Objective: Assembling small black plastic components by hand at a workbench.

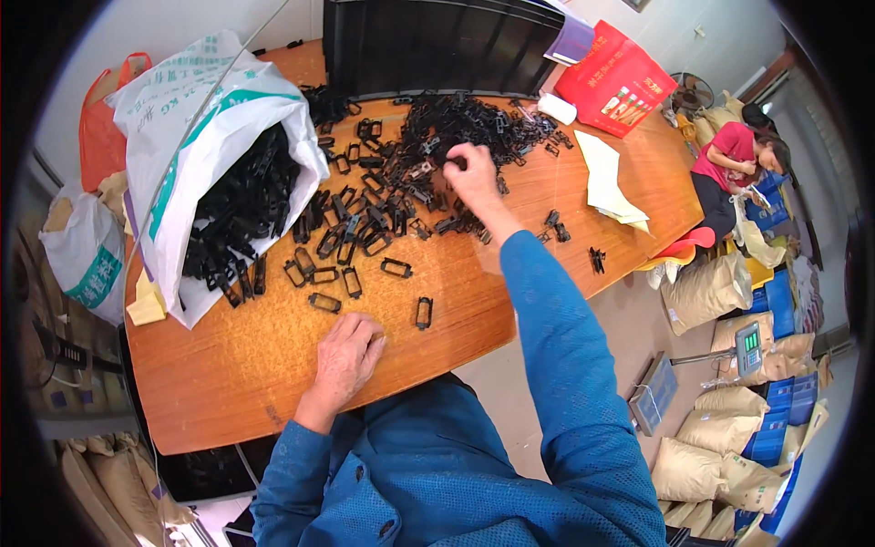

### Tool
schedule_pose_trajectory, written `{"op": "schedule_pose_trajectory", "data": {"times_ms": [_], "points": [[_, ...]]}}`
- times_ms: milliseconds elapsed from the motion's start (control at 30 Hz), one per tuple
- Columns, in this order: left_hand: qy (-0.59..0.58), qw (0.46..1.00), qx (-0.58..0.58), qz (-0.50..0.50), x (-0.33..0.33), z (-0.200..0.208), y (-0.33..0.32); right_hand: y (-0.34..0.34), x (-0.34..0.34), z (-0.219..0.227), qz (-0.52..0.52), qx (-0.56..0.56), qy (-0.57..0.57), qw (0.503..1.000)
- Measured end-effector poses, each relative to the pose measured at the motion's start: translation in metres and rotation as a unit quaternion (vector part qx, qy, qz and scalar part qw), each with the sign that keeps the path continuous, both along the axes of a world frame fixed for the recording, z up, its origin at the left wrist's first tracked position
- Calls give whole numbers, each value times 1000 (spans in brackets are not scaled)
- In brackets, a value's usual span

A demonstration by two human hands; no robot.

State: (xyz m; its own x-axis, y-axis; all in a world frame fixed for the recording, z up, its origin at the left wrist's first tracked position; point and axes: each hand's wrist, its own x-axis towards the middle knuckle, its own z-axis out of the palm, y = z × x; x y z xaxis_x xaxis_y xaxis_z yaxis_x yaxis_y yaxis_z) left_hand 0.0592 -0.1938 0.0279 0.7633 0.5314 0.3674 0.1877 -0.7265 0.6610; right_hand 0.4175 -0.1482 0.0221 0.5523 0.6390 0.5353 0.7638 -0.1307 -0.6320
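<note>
A heap of small black plastic parts (456,123) covers the far middle of the wooden table. Over its near side, my right hand (476,180) reaches in with thumb and fingers curled into a pinch; whatever lies between them blends into the dark heap. My left hand (346,357) rests at the table's near edge, fingers loosely bent and thumb apart, with nothing visible in it. Just beyond it lie loose black rectangular frames, among them one frame (324,302) and another frame (424,313) off to the right. Looser black frames (365,223) spread between heap and sack.
A white woven sack (210,109) lies open on the left, spilling black parts (246,210). Behind the heap stands a black crate (437,50). A red bag (615,80) and white paper (606,178) sit at right. Another person (734,155) sits beyond, near stacked sacks (706,292).
</note>
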Motion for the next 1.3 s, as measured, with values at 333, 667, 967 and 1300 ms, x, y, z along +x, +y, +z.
{"op": "schedule_pose_trajectory", "data": {"times_ms": [333,667,967,1300], "points": [[-3,1000,5,2,-3,-7,2,-24,13,104,145,51,153,976],[-22,1000,7,0,-2,-8,1,-27,9,112,131,50,63,988],[-21,1000,0,0,-3,-10,1,-33,0,115,122,50,143,981],[-12,1000,0,2,-3,-8,3,-67,-38,87,165,-88,163,969]]}}
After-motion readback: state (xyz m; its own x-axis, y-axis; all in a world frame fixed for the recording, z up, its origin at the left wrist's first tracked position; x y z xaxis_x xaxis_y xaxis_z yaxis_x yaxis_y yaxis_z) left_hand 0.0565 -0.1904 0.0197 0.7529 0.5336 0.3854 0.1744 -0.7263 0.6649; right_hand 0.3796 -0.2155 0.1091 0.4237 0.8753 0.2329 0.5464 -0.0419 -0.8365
